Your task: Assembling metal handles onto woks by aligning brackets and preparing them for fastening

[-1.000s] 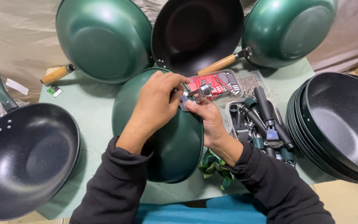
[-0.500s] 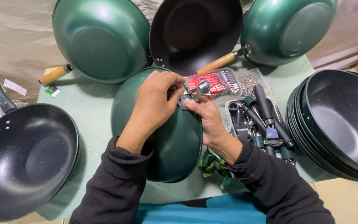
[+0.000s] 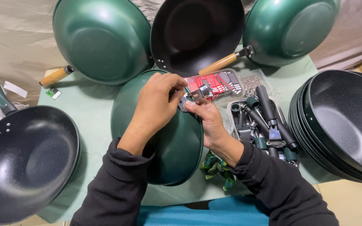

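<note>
On the pale green surface, your hands, left hand and right hand, stay pinched together on a small metal bracket at the upturned green pan's rim, barely shifted, fitting continuing.

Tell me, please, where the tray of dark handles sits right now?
In the head view the tray of dark handles sits right of centre, between the right hand and the stack of black pans.

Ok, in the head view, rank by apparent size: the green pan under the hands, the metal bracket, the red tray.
1. Green pan
2. Red tray, partly hidden
3. Metal bracket, pinched between both hands.
</note>
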